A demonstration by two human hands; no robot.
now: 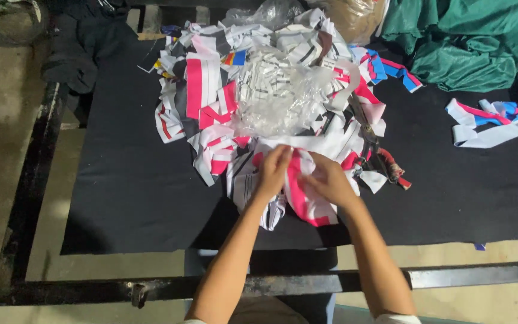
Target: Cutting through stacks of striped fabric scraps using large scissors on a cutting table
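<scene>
1. Presently, left hand (275,168) and right hand (326,180) both pinch shut on a pink-and-white fabric strip (307,201), just below centre frame.
2. Strip lies at the near edge of the scrap pile (211,102), touching it.
3. Clear plastic bag (277,96) rests atop the pile, above the hands.
4. Pile sits on a black cloth (139,192) over a metal frame (31,180).
5. Green fabric (469,42) occupies upper right; loose strips (487,123) lie at right, well apart.
</scene>
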